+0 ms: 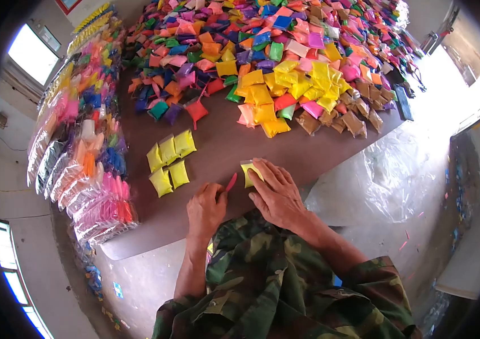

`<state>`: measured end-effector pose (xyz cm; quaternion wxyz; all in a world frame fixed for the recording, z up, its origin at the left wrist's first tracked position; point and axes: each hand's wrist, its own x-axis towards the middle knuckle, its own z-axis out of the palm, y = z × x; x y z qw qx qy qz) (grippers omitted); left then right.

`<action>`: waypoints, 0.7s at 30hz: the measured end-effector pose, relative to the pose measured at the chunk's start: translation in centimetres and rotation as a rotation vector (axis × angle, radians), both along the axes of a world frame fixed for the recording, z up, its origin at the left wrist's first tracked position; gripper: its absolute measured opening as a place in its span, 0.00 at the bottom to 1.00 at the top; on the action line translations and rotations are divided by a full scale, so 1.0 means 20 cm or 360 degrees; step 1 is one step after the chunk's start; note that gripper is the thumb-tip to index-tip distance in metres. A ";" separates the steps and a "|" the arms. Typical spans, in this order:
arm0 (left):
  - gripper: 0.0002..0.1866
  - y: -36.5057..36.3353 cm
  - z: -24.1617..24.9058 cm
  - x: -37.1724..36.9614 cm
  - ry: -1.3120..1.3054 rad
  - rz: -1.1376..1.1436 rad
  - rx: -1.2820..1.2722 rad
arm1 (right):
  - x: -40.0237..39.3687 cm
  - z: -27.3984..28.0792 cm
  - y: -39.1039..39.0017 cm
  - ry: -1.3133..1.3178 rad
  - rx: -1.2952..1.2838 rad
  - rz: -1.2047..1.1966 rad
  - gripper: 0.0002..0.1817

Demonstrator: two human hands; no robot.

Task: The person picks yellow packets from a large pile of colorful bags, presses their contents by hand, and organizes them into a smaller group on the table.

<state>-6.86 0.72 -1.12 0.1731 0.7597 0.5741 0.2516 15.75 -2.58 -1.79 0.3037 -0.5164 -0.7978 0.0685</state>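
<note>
My left hand is closed near the table's front edge, with a small pink plastic strip sticking out of its fingers. The strip's other end is hidden in the fist. To the right, my right hand lies with outstretched fingers over the right part of a yellow packet, touching it against the table. Several more yellow packets rest in two short rows, left of and beyond my left hand. They look like flat clear pouches with a soft yellow filling.
A big heap of coloured packets covers the far part of the brown table. Orange-yellow packets and brown packets lie at its near edge. Bagged bundles are stacked along the left. Clear plastic sheeting lies at right.
</note>
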 end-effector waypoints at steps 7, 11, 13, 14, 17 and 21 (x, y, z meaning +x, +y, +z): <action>0.05 -0.01 -0.01 0.02 0.0009 0.0005 0.0128 | -0.08 -0.04 -0.05 -0.0172 -0.0182 0.0020 0.41; 0.05 0.00 -0.03 0.02 0.0064 -0.0001 0.0177 | -0.07 -0.05 -0.02 -0.0152 -0.0189 0.0022 0.42; 0.06 0.01 -0.04 0.01 0.0002 0.0009 0.0153 | -0.08 -0.04 0.02 -0.0137 -0.0141 0.0017 0.42; 0.05 0.02 -0.04 0.00 -0.0055 0.0007 0.0144 | -0.08 -0.04 0.02 -0.0150 -0.0155 0.0009 0.42; 0.05 0.00 -0.05 -0.05 -0.0203 0.0062 0.0082 | -0.11 -0.05 0.01 -0.0160 -0.0177 0.0022 0.41; 0.05 0.01 -0.03 -0.07 -0.0454 0.0245 -0.0206 | -0.09 -0.08 0.04 -0.0106 -0.0124 0.0017 0.40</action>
